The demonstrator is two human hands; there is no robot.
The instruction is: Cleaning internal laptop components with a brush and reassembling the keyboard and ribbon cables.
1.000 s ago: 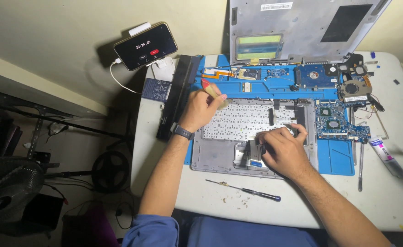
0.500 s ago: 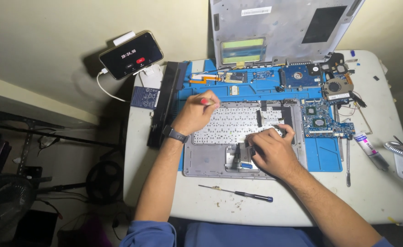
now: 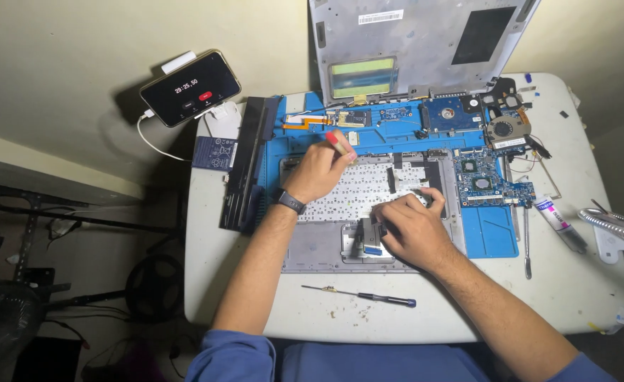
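- While the left hand (image 3: 319,170) grips a red-tipped tool (image 3: 339,143), fingers closed, it rests on the laptop chassis (image 3: 312,244).
- Right hand (image 3: 411,230) — fingers curled, pressing the chassis near the black cable strip (image 3: 391,180); nothing visibly held.

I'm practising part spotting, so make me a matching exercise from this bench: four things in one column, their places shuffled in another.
Things:
1. phone
2. screwdriver
3. fan
4. battery

Places:
A. table's near edge, below the laptop base
B. far right of the blue mat
C. off the table's far left corner, on a cable
D. along the mat's left edge

Pairs: 1-C, 2-A, 3-B, 4-D
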